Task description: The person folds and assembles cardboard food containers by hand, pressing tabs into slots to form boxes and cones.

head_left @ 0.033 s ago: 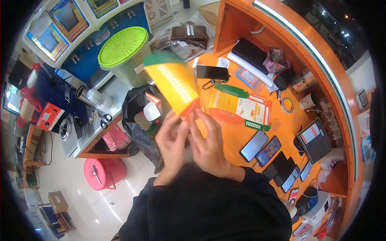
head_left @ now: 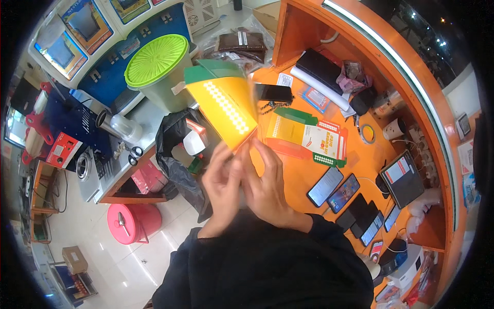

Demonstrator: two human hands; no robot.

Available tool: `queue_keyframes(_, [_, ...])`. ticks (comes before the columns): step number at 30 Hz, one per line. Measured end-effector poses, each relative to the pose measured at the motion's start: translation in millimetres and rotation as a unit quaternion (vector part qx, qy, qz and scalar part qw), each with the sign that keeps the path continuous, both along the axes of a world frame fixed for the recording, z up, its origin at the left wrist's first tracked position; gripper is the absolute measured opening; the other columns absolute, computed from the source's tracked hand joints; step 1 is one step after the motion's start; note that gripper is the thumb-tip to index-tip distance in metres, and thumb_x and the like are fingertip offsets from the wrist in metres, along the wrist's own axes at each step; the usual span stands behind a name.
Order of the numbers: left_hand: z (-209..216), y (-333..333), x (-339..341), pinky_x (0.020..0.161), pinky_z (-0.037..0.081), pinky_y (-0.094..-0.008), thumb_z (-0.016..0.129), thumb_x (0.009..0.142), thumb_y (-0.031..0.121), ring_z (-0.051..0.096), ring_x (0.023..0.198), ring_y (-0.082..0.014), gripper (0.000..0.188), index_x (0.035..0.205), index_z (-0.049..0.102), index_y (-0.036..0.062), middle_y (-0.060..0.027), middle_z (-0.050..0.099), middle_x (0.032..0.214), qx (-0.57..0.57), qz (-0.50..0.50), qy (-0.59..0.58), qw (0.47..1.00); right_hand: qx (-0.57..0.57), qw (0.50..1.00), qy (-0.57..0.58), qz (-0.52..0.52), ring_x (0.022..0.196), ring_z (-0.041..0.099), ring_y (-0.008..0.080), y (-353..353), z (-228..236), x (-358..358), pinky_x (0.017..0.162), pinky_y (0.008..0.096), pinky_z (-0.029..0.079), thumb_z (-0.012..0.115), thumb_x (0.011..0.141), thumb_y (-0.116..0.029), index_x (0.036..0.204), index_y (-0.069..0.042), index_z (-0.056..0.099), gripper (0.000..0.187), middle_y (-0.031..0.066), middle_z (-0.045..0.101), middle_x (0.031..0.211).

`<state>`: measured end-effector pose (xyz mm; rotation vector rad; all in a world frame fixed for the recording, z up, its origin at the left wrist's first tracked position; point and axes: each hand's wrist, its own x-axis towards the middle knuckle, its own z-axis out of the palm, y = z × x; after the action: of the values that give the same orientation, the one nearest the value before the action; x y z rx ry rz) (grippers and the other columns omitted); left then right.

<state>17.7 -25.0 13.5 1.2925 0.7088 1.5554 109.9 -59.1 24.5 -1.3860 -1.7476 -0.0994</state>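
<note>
Both of my hands hold a flat yellow cardboard package (head_left: 225,103) with a green top edge and a row of white dots, raised above the orange counter (head_left: 301,177). My left hand (head_left: 222,188) pinches its lower corner from the left. My right hand (head_left: 266,183) grips the same corner from the right. More flat packages of the same kind (head_left: 306,136), yellow, green and red, lie on the counter just beyond my right hand.
Several phones (head_left: 342,193) lie in a row on the counter at right, with a small tablet (head_left: 403,177). A black phone (head_left: 274,92) lies behind the package. A green-lidded bin (head_left: 157,62), a black rubbish bag (head_left: 175,136) and a pink bucket (head_left: 133,221) stand at left.
</note>
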Motion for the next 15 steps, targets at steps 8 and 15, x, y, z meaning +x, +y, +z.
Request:
queue_keyframes(8, [3.2, 13.2, -4.0, 0.075, 0.043, -0.0209, 0.056, 0.087, 0.007, 0.056, 0.085, -0.0083, 0.018, 0.101, 0.057, -0.0041, -0.0062, 0.063, 0.091, -0.112, 0.006, -0.045, 0.993, -0.015, 0.994, -0.043, 0.102, 0.117, 0.038, 0.0285, 3.7, 14.7, 25.8, 0.097, 0.0451, 0.030, 0.057, 0.081, -0.012, 0.125, -0.002, 0.046, 0.046, 0.0152, 0.037, 0.132])
queue_keyframes(15, [-14.6, 28.0, -42.6, 0.071, 0.041, -0.0201, 0.056, 0.087, 0.010, 0.054, 0.078, -0.0069, 0.013, 0.094, 0.057, -0.0009, -0.0033, 0.061, 0.086, -0.066, -0.148, -0.081, 0.984, -0.114, 0.868, 0.457, 0.156, 0.094, 0.053, 0.0119, 36.9, 30.9, 98.6, 0.087, 0.0253, 0.037, 0.053, 0.089, -0.015, 0.108, 0.002, 0.053, 0.026, 0.0072, 0.059, 0.099])
